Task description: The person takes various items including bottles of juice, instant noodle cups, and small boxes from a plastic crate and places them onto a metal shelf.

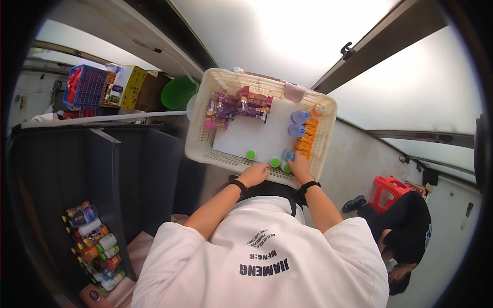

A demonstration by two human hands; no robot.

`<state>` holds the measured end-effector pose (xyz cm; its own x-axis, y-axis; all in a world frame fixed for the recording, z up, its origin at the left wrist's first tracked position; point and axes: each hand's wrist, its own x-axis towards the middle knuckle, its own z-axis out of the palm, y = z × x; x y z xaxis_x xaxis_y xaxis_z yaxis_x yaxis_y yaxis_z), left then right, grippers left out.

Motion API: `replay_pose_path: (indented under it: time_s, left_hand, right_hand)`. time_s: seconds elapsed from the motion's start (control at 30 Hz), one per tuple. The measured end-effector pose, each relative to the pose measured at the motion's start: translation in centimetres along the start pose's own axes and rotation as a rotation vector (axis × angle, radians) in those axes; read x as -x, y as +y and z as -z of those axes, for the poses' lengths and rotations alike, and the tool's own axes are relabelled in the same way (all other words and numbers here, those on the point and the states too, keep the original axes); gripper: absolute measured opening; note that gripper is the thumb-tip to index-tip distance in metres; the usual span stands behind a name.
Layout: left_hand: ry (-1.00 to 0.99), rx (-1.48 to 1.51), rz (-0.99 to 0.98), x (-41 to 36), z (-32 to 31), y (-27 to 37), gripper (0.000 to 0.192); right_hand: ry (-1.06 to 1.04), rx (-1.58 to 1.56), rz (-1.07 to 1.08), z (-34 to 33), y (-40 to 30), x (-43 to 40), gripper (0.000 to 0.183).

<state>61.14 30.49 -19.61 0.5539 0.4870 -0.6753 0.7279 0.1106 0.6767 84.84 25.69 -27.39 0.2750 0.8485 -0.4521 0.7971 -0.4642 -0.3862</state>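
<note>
A cream plastic basket [329, 127] is in front of me, with a white sheet [246, 138] on its bottom. My right hand [300, 166] reaches inside the near right corner, its fingers around a blue-capped bottle [287, 154]. Beside it stand a green-capped bottle [274, 162] and another partly hidden by that hand. Over the near rim, my left hand [254, 175] has slightly curled fingers and no visible load. A third green cap [250, 154] shows beyond it. Orange packs [305, 140] line the right wall next to two bluish bottles [297, 130]. Purple snack packets [256, 104] occupy the far left.
Left of me, an opened dark cabinet [154, 169] holds several drink bottles [94, 246] low down. A green bucket [177, 93] and a blue crate [88, 85] are farther off. At right, a person [408, 227] bends near a red plastic stool [389, 192].
</note>
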Motion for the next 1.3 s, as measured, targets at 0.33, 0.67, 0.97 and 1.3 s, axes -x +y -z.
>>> replay_pose_path:
  time_s: [0.33, 0.67, 0.97, 1.3]
  left_hand:
    - [0.588, -0.031, -0.404, 5.1, 0.9, -1.7, 0.074]
    - [0.982, 0.112, -0.325, 21.7, 4.7, -6.3, 0.063]
    - [1.323, 0.270, -0.140, 36.6, 3.4, -15.8, 0.066]
    - [1.970, 0.323, -0.278, 49.9, 7.1, -20.9, 0.070]
  right_hand:
    - [0.083, -0.251, 0.658, 9.4, -10.4, 5.6, 0.032]
    - [-0.191, -0.494, 1.062, 9.5, -28.9, 12.5, 0.032]
    - [-0.446, -0.309, 1.413, 0.6, -42.2, 20.5, 0.076]
    - [-0.489, -0.372, 1.710, -3.7, -64.5, 32.6, 0.068]
